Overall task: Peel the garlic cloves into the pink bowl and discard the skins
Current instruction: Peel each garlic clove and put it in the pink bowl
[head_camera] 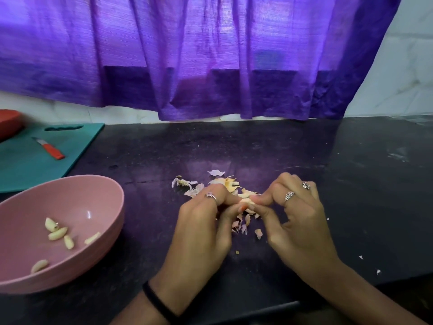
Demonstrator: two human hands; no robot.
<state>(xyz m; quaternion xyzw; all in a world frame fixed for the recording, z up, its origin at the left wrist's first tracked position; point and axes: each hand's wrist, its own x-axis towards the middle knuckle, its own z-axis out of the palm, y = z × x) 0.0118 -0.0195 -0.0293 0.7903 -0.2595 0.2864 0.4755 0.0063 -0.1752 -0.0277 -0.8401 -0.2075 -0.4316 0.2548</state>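
left hand [201,221]: my fingers curled in, thumb and fingertips pinching the garlic clove [246,202] from its left side; ring on one finger, black band on the wrist.
right hand [295,219]: my thumb and index finger pinch the same clove from its right; other fingers bent above it, two rings on them.
garlic clove: held between both my hands just above the counter, mostly hidden by fingertips; only a pale bit shows, can't tell how much skin is on it.
skins [225,184]: loose papery pieces piled on the counter behind and under my hands, a few more scraps below the fingertips, small white flecks off to the right.
pink bowl [103,207]: sits on the counter to the left of my left hand, apart from it, partly cut off by the left frame edge.
peeled cloves [57,233]: several lying inside the bowl, most clustered near the middle, one lower near the front rim.
counter [257,148]: dark, glossy.
cutting board [28,165]: teal, back left, behind the bowl.
knife [50,150]: small, orange handle, lying on the board.
red object [9,121]: at far left edge on the board's back corner, can't tell what it is.
curtain [199,55]: purple, hanging behind the counter.
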